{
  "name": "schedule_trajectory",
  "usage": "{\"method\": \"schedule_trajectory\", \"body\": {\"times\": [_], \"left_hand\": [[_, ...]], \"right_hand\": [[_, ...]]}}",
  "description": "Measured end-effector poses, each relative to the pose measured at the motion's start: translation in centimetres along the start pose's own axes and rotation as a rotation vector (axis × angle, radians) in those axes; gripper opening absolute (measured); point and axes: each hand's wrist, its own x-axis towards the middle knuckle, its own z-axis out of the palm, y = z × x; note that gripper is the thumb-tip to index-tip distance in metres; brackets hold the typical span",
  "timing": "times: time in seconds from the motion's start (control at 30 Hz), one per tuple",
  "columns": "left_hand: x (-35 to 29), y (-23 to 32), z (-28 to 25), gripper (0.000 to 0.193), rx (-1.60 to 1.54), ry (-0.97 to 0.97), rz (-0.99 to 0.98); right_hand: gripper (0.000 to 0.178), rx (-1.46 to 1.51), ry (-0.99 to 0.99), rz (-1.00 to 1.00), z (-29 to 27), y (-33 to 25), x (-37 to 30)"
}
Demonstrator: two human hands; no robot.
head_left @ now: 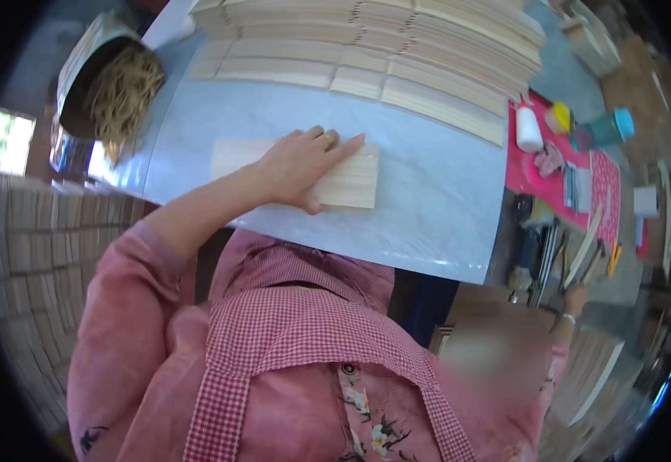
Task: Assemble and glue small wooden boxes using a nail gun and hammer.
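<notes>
A pale wooden board [351, 181] lies flat on the blue-white marbled table in front of me. My left hand [297, 165] spans it, thumb at the near edge and fingers over the far edge, with a ring on one finger. Out to the right, my right arm reaches away from the table. My right hand [576, 299] is small at the side, close to a thin wooden strip [584, 246] and several hand tools. What its fingers do there cannot be made out.
Stacked wooden panels [366, 46] fill the table's far side. A bag [108, 85] of tan bands stands at the far left. On the right, a pink surface [532, 185] holds a white glue bottle [529, 131] and a teal bottle [603, 131]. Wood pieces [35, 262] are piled at left.
</notes>
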Motion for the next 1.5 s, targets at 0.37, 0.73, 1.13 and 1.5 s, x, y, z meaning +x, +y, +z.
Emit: {"method": "schedule_trajectory", "body": {"times": [0.37, 0.73, 1.13, 1.5], "left_hand": [[-0.5, -0.6, 1.9, 0.115, -0.057, 0.117, -0.027], [0.0, -0.1, 1.7, 0.117, -0.042, 0.096, -0.064], [-0.1, -0.2, 1.6, 0.115, -0.069, 0.114, -0.077], [-0.2, -0.3, 2.2, 0.115, -0.086, 0.123, -0.079]], "right_hand": [[0.037, 0.373, 0.34, 0.261, -2.6, -1.0, -0.6], [0.044, 0.704, -0.357, -0.395, -6.0, -32.7, -9.1], [0.055, 0.631, -0.28, -0.547, -7.4, -35.3, -8.2], [0.051, 0.626, -0.304, -0.506, -8.6, -35.6, -8.5]]}}
